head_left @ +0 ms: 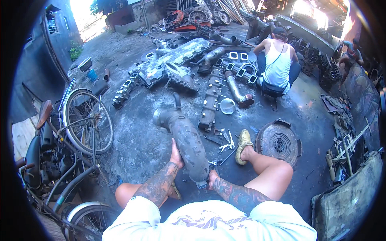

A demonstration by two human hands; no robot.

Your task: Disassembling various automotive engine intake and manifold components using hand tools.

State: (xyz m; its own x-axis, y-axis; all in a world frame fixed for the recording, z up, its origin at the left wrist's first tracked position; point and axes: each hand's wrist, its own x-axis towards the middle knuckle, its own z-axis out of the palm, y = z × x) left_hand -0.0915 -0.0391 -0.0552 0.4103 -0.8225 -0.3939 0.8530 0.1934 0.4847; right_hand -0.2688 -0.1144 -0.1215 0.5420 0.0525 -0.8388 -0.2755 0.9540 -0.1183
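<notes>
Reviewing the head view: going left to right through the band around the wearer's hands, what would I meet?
Bicycle wheel → left hand → large grey metal pipe → right hand → yellow clog → round metal disc.

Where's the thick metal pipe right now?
In the head view, the thick metal pipe is slightly left of centre, the left hand against its left side, the right hand at its near end.
</notes>
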